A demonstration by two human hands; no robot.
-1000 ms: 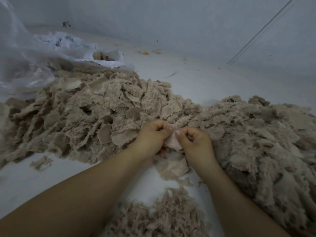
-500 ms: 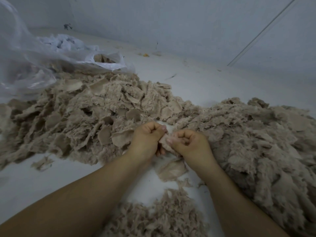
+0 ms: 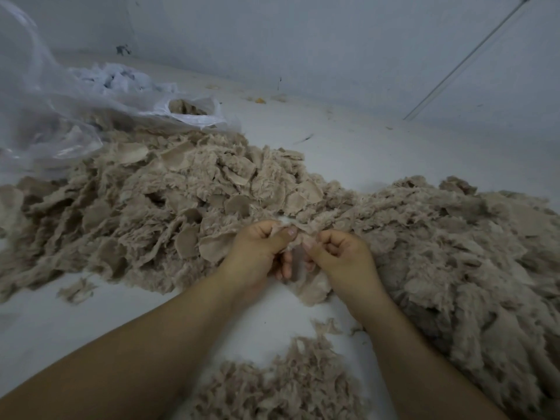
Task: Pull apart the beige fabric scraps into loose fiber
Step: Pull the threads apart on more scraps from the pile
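Observation:
A small beige fabric scrap [image 3: 298,236] is stretched between my two hands in the middle of the view. My left hand [image 3: 260,248] pinches its left edge with thumb and curled fingers. My right hand [image 3: 341,256] pinches its right edge the same way. A big heap of beige scraps [image 3: 151,207] lies on the white floor to the left and behind. A fluffier heap of pulled beige fiber [image 3: 454,253] spreads to the right. A smaller tuft pile [image 3: 288,386] lies near me between my forearms.
A clear plastic bag [image 3: 60,116] with white rags and some beige scraps lies at the back left. A loose scrap [image 3: 313,287] rests under my hands and a small one [image 3: 77,289] sits at the left. Grey walls [image 3: 333,40] close the back.
My hands have drawn slightly apart, the left thumb rising, and the scrap between them is stretched thinner. The piles have not moved.

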